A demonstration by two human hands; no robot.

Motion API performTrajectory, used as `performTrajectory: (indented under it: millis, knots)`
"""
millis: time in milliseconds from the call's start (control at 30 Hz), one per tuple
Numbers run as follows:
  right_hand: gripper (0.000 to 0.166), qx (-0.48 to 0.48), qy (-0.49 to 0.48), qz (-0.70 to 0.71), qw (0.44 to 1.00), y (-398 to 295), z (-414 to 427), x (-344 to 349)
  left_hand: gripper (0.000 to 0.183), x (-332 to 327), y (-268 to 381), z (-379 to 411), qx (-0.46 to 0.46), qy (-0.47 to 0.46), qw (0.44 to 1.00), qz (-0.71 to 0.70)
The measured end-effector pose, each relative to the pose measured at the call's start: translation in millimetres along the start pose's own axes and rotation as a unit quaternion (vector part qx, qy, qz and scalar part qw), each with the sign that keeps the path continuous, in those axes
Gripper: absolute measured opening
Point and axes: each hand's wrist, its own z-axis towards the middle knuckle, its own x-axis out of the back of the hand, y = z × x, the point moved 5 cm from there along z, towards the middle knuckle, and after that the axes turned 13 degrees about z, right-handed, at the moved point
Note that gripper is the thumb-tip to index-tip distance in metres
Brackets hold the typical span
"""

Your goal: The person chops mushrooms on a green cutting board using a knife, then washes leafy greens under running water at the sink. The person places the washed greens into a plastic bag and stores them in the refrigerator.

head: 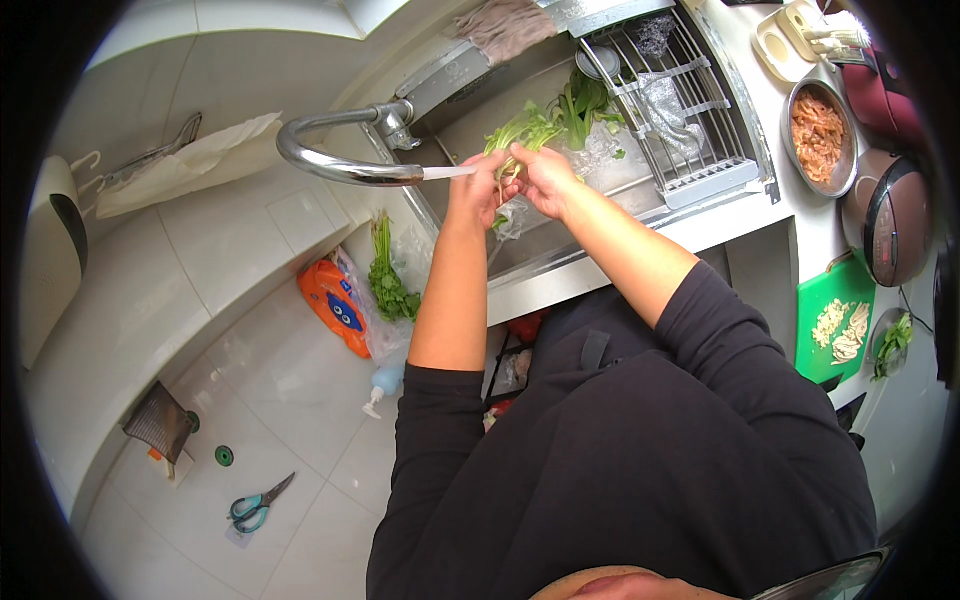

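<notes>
Over the metal sink [622, 196], my left hand [478, 184] and my right hand [546, 180] together grip a small bunch of leafy greens [531, 127]. The leaves point away from me, and pale stems or roots hang between my fingers. Water [448, 172] runs from the curved chrome faucet [322, 169] onto my left hand. Beyond the bunch, darker leafy vegetables [581, 105] lie in the sink. Clear plastic wrap [514, 217] sits below my hands. My fingers partly hide the stems.
A drying rack [679, 112] spans the sink's right side. Farther right are a bowl of raw sliced meat [819, 142], a rice cooker [892, 217] and a green cutting board [814, 360] with chopped food. At left lie more greens [386, 277], an orange packet [334, 307] and scissors [259, 506].
</notes>
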Motion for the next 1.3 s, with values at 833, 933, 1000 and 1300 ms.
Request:
performTrajectory:
  millis: [833,933,1000,1300]
  knots:
    - [0.030,-0.011,0.016,-0.002,1.000,6,10,-9,0.037,3,11,-7,-0.079,0.041,0.967,0.238]
    - [0.028,-0.040,0.043,-0.030,0.998,9,3,-20,0.039,13,10,-1,-0.168,0.068,0.878,0.444]
    - [0.025,-0.028,0.040,-0.061,0.997,12,6,-20,0.039,16,6,0,-0.214,0.075,0.834,0.504]
    - [0.018,-0.058,-0.033,-0.076,0.995,15,-1,-20,0.034,12,8,-13,-0.015,-0.017,0.984,0.177]
